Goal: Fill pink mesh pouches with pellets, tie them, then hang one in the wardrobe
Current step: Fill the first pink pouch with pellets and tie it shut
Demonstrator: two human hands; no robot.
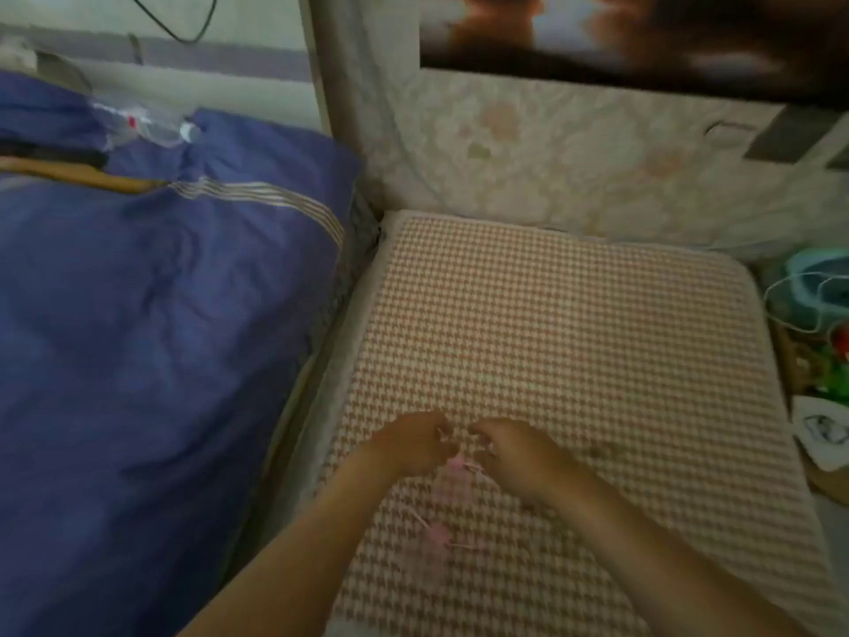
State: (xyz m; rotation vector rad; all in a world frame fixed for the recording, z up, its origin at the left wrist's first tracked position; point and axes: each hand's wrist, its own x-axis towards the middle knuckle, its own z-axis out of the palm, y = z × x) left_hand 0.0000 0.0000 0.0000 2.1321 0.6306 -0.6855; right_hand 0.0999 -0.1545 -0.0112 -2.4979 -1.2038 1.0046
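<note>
A small pink mesh pouch [455, 466] hangs between my two hands above a houndstooth cushion [574, 324]. My left hand [409, 441] and my right hand [510, 445] each pinch a thin drawstring at the pouch's top, fingertips close together. A second pink pouch [436, 533] with loose strings lies on the cushion just below, between my forearms. The frame is blurred, so I cannot make out pellets.
A blue duvet [151, 342] covers the bed on the left, with a clear plastic bag [142, 124] on it. A floral fabric wall [574, 154] stands behind the cushion. Cluttered items, including a teal object [815, 287] and cords, sit at the right edge.
</note>
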